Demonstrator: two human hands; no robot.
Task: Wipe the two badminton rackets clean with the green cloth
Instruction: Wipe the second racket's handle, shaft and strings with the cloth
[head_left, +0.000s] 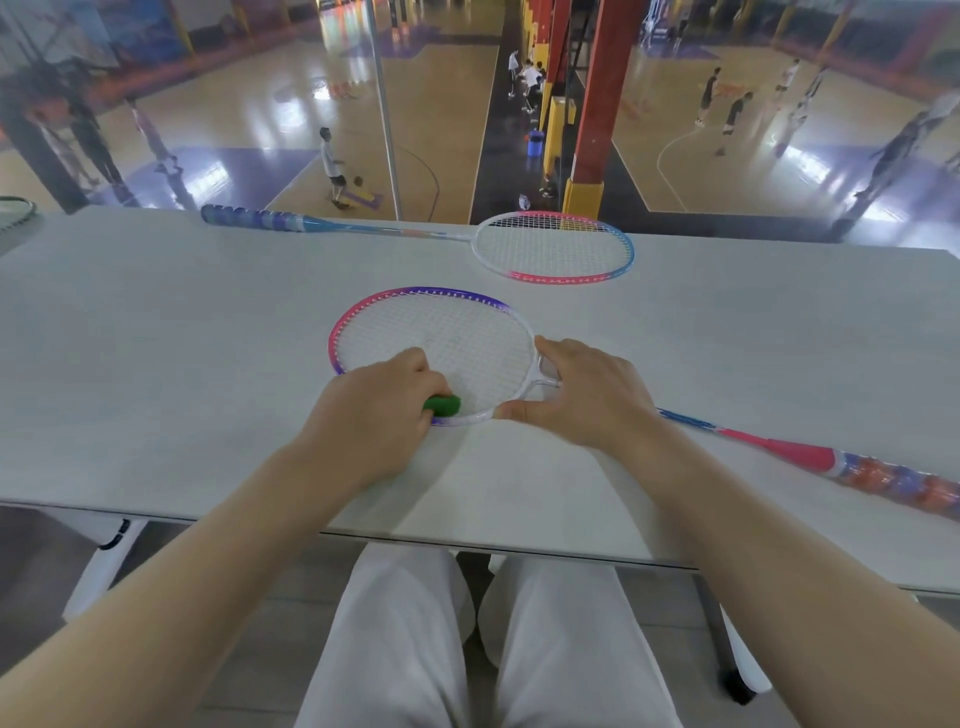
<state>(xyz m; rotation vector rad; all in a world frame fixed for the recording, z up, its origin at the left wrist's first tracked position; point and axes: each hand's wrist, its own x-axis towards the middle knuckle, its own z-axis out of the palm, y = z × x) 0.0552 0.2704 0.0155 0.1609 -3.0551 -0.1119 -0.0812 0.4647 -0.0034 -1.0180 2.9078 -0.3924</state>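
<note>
Fingers of the left hand (382, 410) curled round the bunched green cloth (442, 405) on the near racket (441, 332)'s woven strings; the right hand (582, 392) lay spread, pressing that racket's oval frame.

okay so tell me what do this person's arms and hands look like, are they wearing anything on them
Both forearms are bare up to the frame's edge: no sleeves, gloves, watch or bracelets show. The left hand and right hand carry no visible rings, with short nails. The left arm is slightly motion-blurred. Lower down, white trousers cover the lap.

pale grey table (156, 338), third racket's head (15, 210) (far left edge), red pillar (605, 93), blue bin (535, 143)
</note>
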